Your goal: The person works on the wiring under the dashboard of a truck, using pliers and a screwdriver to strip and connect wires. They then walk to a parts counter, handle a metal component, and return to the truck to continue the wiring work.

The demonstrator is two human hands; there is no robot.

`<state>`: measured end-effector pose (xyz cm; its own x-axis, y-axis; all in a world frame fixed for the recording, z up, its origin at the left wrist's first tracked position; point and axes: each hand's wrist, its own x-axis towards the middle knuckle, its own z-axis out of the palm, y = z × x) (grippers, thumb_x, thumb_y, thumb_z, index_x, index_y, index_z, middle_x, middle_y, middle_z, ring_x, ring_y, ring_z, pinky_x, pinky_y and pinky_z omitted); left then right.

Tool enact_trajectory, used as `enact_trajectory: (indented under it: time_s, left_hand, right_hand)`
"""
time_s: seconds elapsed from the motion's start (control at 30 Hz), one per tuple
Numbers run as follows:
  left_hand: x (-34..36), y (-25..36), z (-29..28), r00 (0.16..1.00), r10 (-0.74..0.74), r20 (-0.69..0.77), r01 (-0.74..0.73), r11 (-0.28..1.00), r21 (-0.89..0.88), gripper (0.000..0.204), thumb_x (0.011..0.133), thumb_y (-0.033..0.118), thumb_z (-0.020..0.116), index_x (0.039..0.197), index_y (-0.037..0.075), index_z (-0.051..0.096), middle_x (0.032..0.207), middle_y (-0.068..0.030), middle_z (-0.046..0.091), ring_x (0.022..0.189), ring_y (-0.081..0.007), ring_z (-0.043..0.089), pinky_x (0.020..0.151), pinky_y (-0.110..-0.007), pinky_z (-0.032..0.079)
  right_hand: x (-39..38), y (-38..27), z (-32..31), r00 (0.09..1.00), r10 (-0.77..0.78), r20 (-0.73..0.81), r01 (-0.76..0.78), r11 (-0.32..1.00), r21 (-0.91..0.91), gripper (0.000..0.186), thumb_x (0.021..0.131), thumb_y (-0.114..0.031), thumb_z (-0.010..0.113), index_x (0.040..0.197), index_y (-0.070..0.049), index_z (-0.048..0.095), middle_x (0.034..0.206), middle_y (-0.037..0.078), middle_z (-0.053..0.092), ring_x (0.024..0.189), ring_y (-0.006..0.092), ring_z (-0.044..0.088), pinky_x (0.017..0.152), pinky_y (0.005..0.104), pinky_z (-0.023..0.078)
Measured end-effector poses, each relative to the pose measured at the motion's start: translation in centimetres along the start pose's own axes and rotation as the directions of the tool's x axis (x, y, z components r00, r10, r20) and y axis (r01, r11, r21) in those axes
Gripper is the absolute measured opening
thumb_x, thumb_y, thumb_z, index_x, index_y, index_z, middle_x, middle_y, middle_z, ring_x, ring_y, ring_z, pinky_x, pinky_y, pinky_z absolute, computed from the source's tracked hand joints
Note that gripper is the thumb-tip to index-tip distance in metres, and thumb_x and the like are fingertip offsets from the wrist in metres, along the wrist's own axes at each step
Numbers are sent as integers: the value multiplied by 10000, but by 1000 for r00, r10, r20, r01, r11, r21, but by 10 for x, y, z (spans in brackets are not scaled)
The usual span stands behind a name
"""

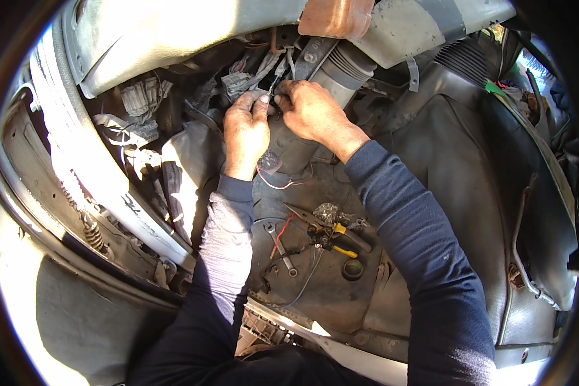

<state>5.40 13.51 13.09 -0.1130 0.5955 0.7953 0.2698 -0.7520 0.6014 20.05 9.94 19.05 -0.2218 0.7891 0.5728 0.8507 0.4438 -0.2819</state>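
Under the dashboard, my left hand (246, 132) pinches a thin wire (274, 85) between thumb and fingertips. Close against it on the right, my right hand (316, 116) has its fingers curled together at the same spot; what lies in them is hidden. Just above both hands, a bundle of dusty wires (264, 67) hangs down beside a pale plug connector (237, 83). A thin red-and-white wire (275, 186) loops below the hands. The steering column (345, 69) slants down right behind my right hand.
On the floor mat (328, 302) lie a combination wrench (282, 252), pliers (302, 215), a yellow-handled tool (344, 251), a red wire (280, 237) and a dark tape roll (352, 269). More connectors (141, 98) hang at left, near the door frame (77, 135). A dark seat (460, 212) stands at right.
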Motion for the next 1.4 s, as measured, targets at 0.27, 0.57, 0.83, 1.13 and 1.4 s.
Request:
enact_trajectory:
  time_s: [0.27,0.57,0.83,1.13,1.4]
  left_hand:
    - [1,-2,0,1000,19,5,-19,1000,11,176,1004,126,629,1053,-17,719,828,-145,738,719,-218,684,701,-354,533]
    - [5,-8,-1,990,141,4,-141,987,83,192,993,110,615,1077,-31,715,943,-229,742,851,-315,728,787,-387,544]
    - [5,-11,-3,996,67,64,-67,998,5,220,1036,86,566,1141,-61,692,1001,-139,737,886,-182,664,813,-315,527]
    - [6,-13,-3,993,90,74,-80,989,-126,214,1026,81,550,1103,-51,701,948,-174,738,860,-221,684,815,-352,526]
    - [8,-14,-1,994,11,110,-2,997,-82,221,1020,65,537,1113,-55,698,994,-173,739,904,-202,683,834,-340,523]
  right_hand:
    - [-3,-5,3,1000,24,-2,-24,998,-54,316,1000,-248,569,1193,-29,690,1045,252,731,1030,438,690,932,533,538]
    - [-1,-23,-7,997,-1,74,19,972,-236,280,953,-200,582,1122,-41,739,1100,207,753,1070,380,725,925,477,581]
    - [5,-24,-7,990,133,36,-132,991,-37,271,956,-240,597,1060,-29,730,1026,229,750,1011,393,734,872,493,589]
    - [-5,-36,-11,998,27,62,-11,972,-237,290,961,-176,568,1152,-38,736,1169,178,750,1096,336,731,919,447,591]
    - [-1,-33,-12,997,54,64,-42,984,-171,283,936,-165,602,1120,-32,771,1179,191,745,1104,333,732,917,435,597]
